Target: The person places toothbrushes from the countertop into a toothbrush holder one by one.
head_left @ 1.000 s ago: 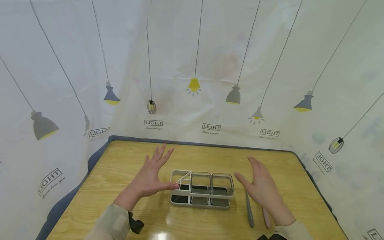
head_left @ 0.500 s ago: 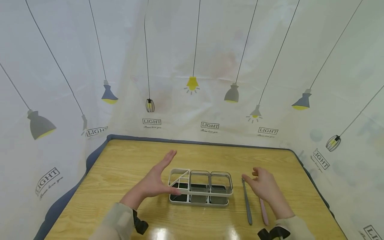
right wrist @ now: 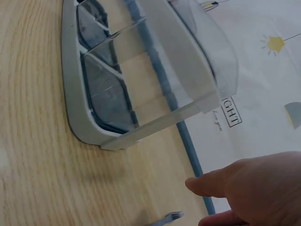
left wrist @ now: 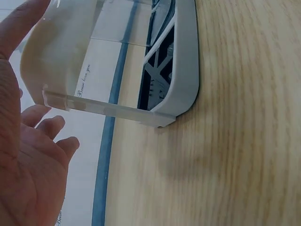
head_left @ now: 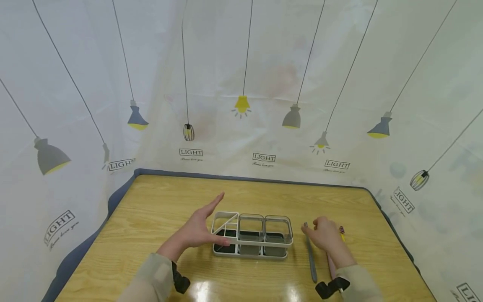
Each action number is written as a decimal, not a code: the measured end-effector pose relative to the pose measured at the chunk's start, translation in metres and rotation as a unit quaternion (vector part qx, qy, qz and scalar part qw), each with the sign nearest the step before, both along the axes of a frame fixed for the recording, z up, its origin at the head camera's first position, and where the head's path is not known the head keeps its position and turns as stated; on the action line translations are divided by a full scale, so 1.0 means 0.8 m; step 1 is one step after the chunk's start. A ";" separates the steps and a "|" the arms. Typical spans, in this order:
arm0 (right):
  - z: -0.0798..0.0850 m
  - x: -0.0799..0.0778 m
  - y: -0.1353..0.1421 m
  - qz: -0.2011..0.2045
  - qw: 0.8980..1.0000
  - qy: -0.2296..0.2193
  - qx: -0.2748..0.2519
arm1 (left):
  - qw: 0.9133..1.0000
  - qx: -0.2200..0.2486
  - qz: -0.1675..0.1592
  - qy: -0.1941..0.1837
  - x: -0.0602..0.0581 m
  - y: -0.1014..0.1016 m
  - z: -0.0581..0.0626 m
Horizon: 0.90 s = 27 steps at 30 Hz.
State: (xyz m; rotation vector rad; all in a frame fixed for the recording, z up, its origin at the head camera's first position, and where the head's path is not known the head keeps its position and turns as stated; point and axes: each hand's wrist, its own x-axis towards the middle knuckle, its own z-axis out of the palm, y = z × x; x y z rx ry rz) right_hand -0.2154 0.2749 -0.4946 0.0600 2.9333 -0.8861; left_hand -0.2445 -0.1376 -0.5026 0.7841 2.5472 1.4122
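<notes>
A white rack (head_left: 245, 242) with two clear square cups and a compartment split by slanted dividers stands on the table. My left hand (head_left: 194, 230) spreads beside its left end, thumb over the front upper bar; I cannot tell whether it touches. My right hand (head_left: 326, 237) hovers right of the rack, fingers bent, above the upper end of a slim grey stick (head_left: 312, 262). In the right wrist view that stick has a small tined or bristled tip (right wrist: 174, 216), with a gap below my right hand's fingertips. A pink stick (head_left: 331, 266) lies partly under my right wrist.
A thin yellow item (head_left: 342, 237) with a dark striped tip shows just right of my right hand. The wooden table (head_left: 162, 188) meets a white sheet (head_left: 226, 63) printed with lamps at the back and sides. A dark camera (head_left: 331, 288) sits on my right wrist.
Both hands have come down and drawn closer around their things. My right hand has lowered toward the grey stick, its fingers bending. The yellow item now shows beside it. The rack stays put.
</notes>
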 end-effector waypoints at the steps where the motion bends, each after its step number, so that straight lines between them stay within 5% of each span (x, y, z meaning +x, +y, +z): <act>1: -0.003 -0.001 0.000 -0.003 1.000 -0.003 -0.001 | 1.000 0.003 -0.004 -0.004 -0.001 0.000 -0.001; 17: -0.051 -0.014 -0.004 -0.048 0.998 -0.017 -0.027 | 0.999 0.039 -0.023 -0.029 -0.003 -0.003 -0.015; 27: -0.053 -0.019 -0.007 -0.035 0.999 -0.021 0.002 | 0.996 0.059 -0.025 -0.062 -0.004 -0.009 -0.014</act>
